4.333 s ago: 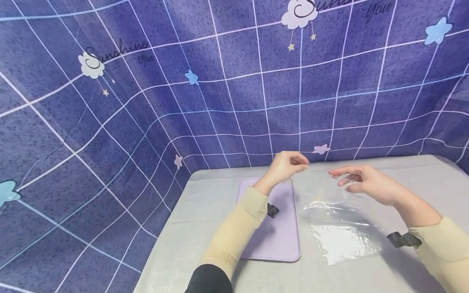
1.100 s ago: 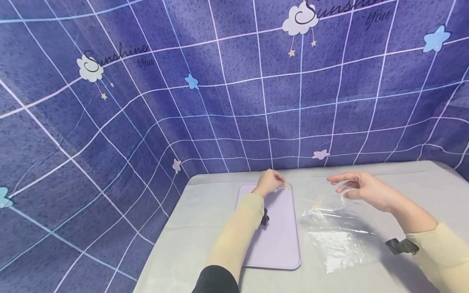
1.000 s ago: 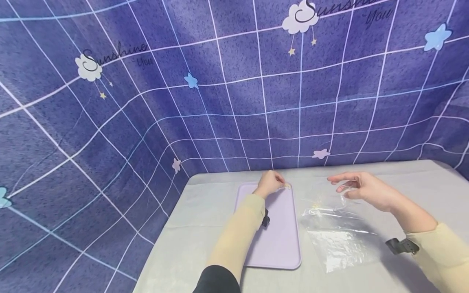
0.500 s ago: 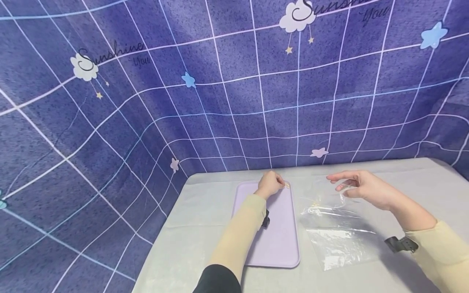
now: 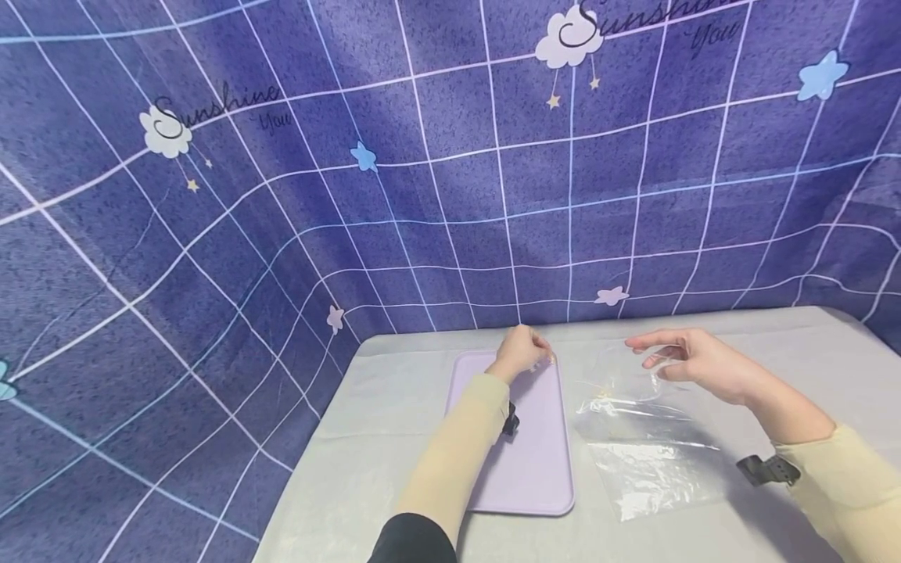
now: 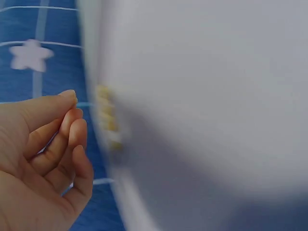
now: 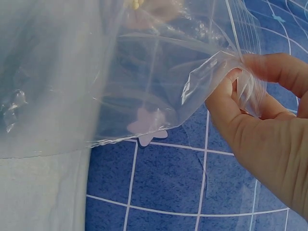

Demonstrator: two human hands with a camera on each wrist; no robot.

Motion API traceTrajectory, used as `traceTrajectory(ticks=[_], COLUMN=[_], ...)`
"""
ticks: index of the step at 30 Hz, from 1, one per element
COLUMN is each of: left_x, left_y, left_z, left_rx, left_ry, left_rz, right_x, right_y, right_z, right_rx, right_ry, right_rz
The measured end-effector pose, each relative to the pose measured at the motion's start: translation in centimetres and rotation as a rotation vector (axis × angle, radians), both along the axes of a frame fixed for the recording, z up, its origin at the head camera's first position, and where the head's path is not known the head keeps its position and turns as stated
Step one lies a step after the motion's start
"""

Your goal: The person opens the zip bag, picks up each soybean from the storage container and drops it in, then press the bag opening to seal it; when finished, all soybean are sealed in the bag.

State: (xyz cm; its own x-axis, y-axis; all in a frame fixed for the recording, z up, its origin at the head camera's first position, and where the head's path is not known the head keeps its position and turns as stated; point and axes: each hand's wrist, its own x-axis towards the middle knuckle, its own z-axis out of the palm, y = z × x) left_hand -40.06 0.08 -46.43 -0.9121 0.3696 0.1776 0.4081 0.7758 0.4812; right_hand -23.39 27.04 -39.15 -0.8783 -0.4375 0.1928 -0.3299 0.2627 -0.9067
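Note:
My left hand [image 5: 529,351] hovers over the far end of a lilac tray [image 5: 531,461], its fingers [image 6: 72,126] loosely curled beside several small yellow pieces [image 5: 551,360] at the tray's far right corner. In the left wrist view the yellow pieces [image 6: 108,118] are blurred and nothing shows between the fingers. My right hand [image 5: 662,353] holds up the mouth of a clear zip bag [image 5: 651,453], pinching its rim between thumb and fingertips [image 7: 230,77]. The rest of the bag [image 7: 120,91] lies on the grey table.
The grey table [image 5: 394,407] stands in a corner of purple grid-patterned cloth [image 5: 281,195] that hangs behind it and to its left. Black wrist straps [image 5: 767,470] sit on both cream sleeves.
Since the earliest frame my left hand has dropped from near the bag's mouth to the tray's far end. Over the last second both hands have hardly moved.

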Motion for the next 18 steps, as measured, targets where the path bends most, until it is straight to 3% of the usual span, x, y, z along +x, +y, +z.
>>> traceTrajectory(ticks=[4,10,14,18], left_x=[1.6,6.4,9.0,9.9], left_y=[1.1,3.6,4.9,5.6], left_z=[3.5,8.8,10.0,9.8], left_rx=[0.108,0.122,0.057,-0.037], left_ry=[0.063,0.110,0.141,0.211], left_rz=[-0.119,-0.343,-0.452,-0.496], right_x=[-0.1,-0.1,-0.2,-0.2], right_y=[0.1,0.3,0.1,-0.2], right_z=[-0.1,0.1,0.3,0.5], right_rx=[0.016,0.027,0.027,0.031], right_ry=[0.006,0.007,-0.001,-0.013], right_rz=[-0.005,-0.009,-0.013,-0.019])
